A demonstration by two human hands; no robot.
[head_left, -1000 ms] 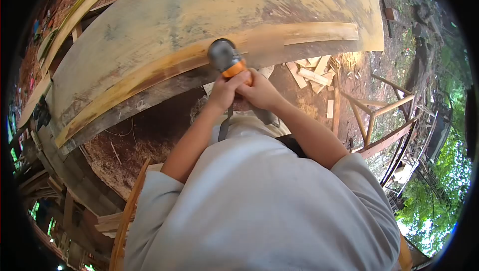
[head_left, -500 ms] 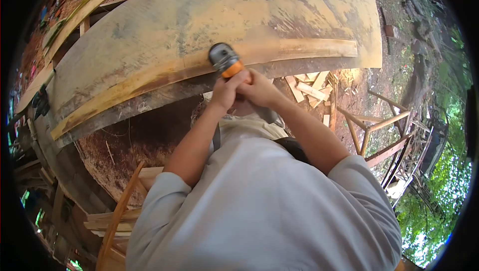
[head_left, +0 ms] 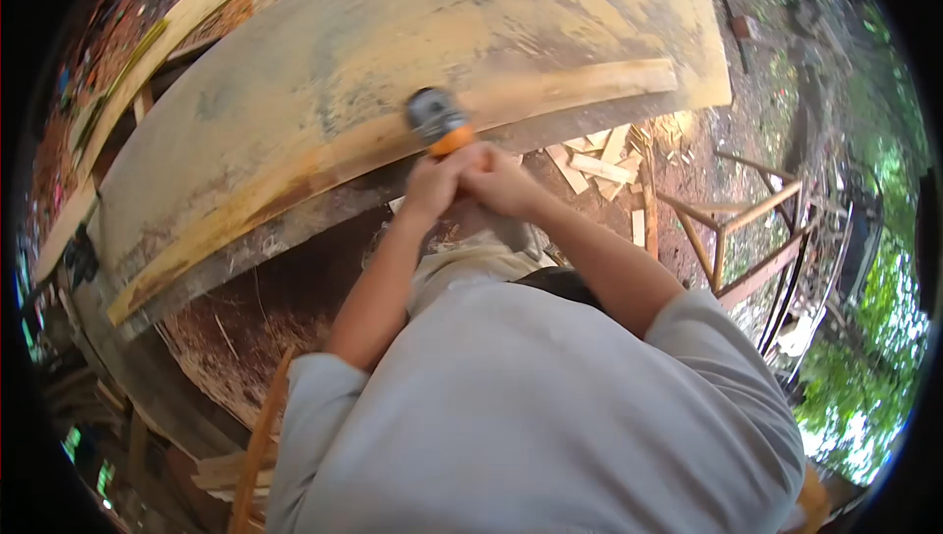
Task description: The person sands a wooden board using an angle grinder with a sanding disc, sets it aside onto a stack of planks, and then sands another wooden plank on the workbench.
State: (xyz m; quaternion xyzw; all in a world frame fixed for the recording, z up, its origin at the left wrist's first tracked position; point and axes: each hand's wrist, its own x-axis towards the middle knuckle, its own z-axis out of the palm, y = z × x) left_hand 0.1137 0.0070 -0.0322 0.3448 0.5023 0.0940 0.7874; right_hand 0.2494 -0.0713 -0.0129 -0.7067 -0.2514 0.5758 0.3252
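Note:
Both of my hands are wrapped around an orange and black angle grinder (head_left: pixel 442 123), its dark head pointing away from me. My left hand (head_left: pixel 432 186) is closed on the near part of its body. Pressed close beside it, my right hand (head_left: pixel 503 182) is closed on the grinder too. The grinder's head is over a long, narrow wooden board (head_left: pixel 611 84), and its disc is hidden from view. Hazy dust blurs the board just right of the tool. That board lies along the near edge of a large worn tabletop (head_left: pixel 393 43).
Cut wood offcuts (head_left: pixel 601 168) lie in a pile on the ground right of my arms. Beyond them stands a wooden frame (head_left: pixel 722 229). A dark object (head_left: pixel 81 257) sits at the table's left end. Long timber (head_left: pixel 133 107) runs along the far left side.
The view has turned slightly, so the table and board appear more tilted, with their right ends shifted left. My hands keep their hold on the grinder, which stays over the board.

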